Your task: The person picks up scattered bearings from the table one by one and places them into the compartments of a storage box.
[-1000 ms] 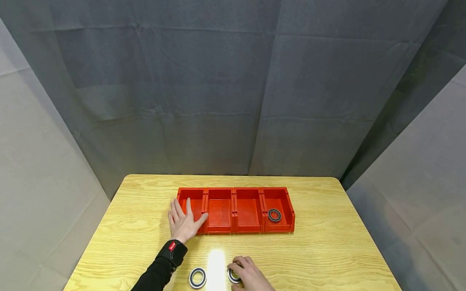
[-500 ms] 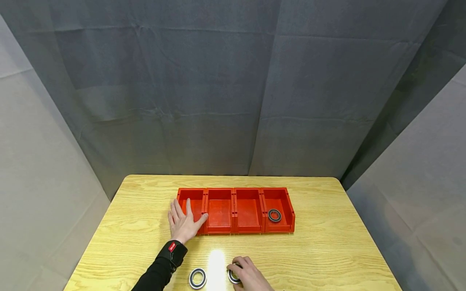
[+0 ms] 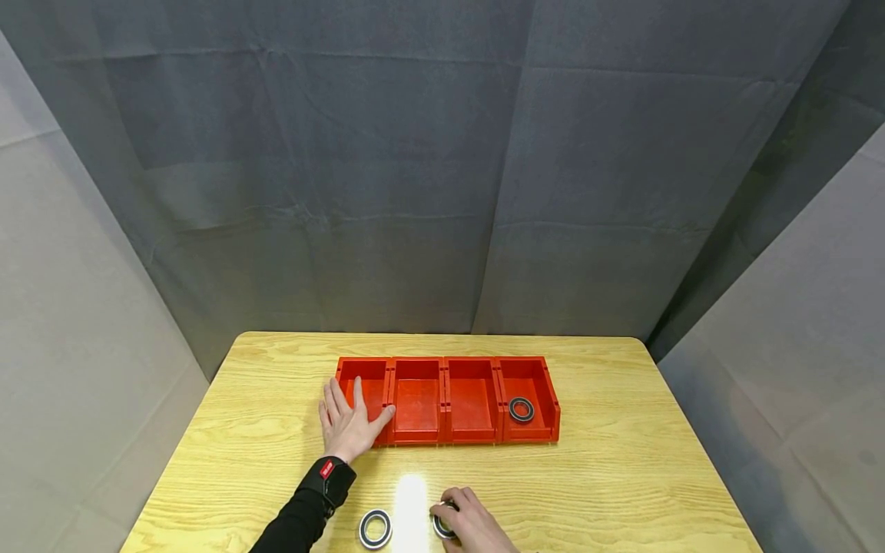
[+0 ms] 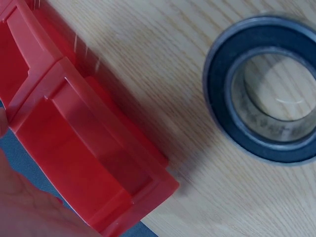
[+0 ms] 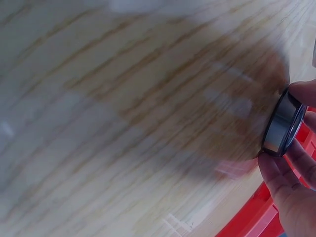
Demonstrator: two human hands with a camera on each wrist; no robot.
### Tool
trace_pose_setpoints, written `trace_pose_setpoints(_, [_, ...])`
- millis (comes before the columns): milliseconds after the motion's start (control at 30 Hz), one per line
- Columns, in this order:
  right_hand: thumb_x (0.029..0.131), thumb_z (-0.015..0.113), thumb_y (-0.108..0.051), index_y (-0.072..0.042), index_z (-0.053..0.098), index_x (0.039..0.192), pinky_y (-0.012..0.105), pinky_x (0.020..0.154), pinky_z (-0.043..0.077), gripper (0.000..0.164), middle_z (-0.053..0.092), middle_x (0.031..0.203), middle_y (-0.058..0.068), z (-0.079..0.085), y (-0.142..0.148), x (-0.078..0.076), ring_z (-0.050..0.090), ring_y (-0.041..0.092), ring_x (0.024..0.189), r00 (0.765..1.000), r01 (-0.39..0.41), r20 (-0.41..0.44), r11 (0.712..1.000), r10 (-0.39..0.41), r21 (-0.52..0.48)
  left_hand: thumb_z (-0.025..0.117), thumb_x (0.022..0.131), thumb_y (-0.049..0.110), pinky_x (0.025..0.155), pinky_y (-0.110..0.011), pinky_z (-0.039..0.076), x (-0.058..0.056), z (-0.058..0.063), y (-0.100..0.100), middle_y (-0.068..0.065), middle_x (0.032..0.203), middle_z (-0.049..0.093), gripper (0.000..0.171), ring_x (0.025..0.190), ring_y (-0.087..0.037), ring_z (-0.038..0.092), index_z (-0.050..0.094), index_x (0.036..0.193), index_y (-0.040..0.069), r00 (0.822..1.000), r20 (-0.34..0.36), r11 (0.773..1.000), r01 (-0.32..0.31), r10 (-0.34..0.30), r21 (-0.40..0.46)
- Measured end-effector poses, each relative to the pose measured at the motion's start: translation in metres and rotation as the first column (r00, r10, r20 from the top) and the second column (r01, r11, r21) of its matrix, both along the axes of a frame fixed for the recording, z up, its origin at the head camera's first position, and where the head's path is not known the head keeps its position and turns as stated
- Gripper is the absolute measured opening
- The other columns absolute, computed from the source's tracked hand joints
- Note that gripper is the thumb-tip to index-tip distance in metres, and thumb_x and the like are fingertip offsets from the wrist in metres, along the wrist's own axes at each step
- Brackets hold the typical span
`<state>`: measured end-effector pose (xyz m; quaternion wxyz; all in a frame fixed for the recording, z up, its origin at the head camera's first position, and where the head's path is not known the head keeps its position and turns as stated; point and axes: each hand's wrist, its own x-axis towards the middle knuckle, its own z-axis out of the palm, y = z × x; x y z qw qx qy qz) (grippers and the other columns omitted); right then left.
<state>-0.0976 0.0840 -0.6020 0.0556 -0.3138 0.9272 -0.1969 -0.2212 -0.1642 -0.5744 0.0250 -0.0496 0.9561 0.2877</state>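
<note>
A row of joined red bins [image 3: 418,442] stands across the middle of the table in the head view. My left hand [image 3: 348,428] rests on the leftmost bin with its fingers straight and spread; part of that hand [image 4: 29,207] shows at the lower left of the left wrist view. Near the front of the table, my right hand [image 3: 477,526] pinches a ball bearing [image 5: 280,127] by its outer rim, thumb and fingers on opposite sides. A second ball bearing [image 3: 362,530] lies flat on the wood to the left of it. Another ball bearing [image 3: 512,409] lies in the rightmost bin.
The light wooden table [image 3: 622,461] carries everything. Behind it hangs a dark grey cloth [image 3: 387,192], with pale cloth panels [image 3: 76,346] on both sides. A bright reflection lies on the wood between the two front bearings.
My right hand and its bearing have shifted very slightly. The left hand, the bins and the other bearings stay as they were.
</note>
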Motion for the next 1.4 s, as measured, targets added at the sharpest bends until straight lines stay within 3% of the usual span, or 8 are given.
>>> trace_pose_setpoints(300, [0.082, 0.077, -0.014, -0.019, 0.071, 0.117, 0.024, 0.077, 0.052, 0.036, 0.063, 0.113, 0.002, 0.000, 0.001, 0.000, 0.055, 0.014, 0.096, 1.000, -0.012, -0.017, 1.000, 0.011, -0.016, 0.059, 0.091, 0.058, 0.122, -0.067, -0.009, 0.001, 0.002, 0.001, -0.033, 0.164, -0.010, 0.100, 0.152, -0.051, -0.012, 0.015, 0.160, 0.001, 1.000, 0.010, 1.000, -0.002, 0.002, 0.004])
trace_pose_setpoints(633, [0.085, 0.079, -0.018, -0.018, 0.070, 0.121, 0.026, 0.080, 0.054, 0.037, 0.063, 0.118, 0.003, 0.013, 0.004, -0.005, 0.057, 0.017, 0.102, 0.999, 0.030, 0.032, 1.000, -0.030, -0.007, 0.059, 0.092, 0.058, 0.122, -0.067, -0.009, 0.001, 0.003, 0.001, -0.033, 0.164, -0.010, 0.099, 0.152, -0.051, -0.011, 0.016, 0.160, 0.001, 1.000, 0.007, 1.000, -0.002, 0.002, 0.002])
trace_pose_setpoints(867, [0.085, 0.078, -0.016, -0.015, 0.070, 0.123, 0.031, 0.084, 0.055, 0.039, 0.061, 0.120, 0.005, 0.017, 0.010, -0.008, 0.056, 0.020, 0.106, 0.998, 0.068, 0.008, 0.998, -0.068, -0.016, 0.059, 0.092, 0.058, 0.122, -0.067, -0.008, 0.001, 0.002, 0.001, -0.033, 0.164, -0.009, 0.099, 0.152, -0.051, -0.011, 0.015, 0.160, 0.001, 1.000, 0.009, 1.000, 0.000, 0.000, -0.007])
trace_pose_setpoints(1167, [0.086, 0.078, -0.013, -0.012, 0.070, 0.122, 0.035, 0.088, 0.055, 0.037, 0.061, 0.119, 0.006, 0.021, 0.018, -0.016, 0.055, 0.022, 0.107, 0.990, 0.139, -0.017, 0.989, -0.140, -0.056, 0.059, 0.092, 0.057, 0.122, -0.066, -0.010, 0.001, 0.001, 0.000, -0.033, 0.164, -0.011, 0.099, 0.152, -0.051, -0.012, 0.015, 0.160, 0.001, 1.000, 0.009, 1.000, 0.005, -0.005, 0.007])
trace_pose_setpoints(1400, [0.084, 0.080, -0.014, -0.011, 0.070, 0.122, 0.043, 0.091, 0.055, 0.040, 0.063, 0.120, 0.009, 0.025, 0.026, -0.031, 0.058, 0.025, 0.109, 0.967, 0.235, -0.083, 0.970, -0.240, -0.061, 0.059, 0.091, 0.058, 0.122, -0.066, -0.010, -0.001, 0.000, -0.001, -0.033, 0.164, -0.011, 0.100, 0.152, -0.051, -0.013, 0.015, 0.160, 0.002, 1.000, 0.007, 1.000, 0.002, -0.002, 0.008])
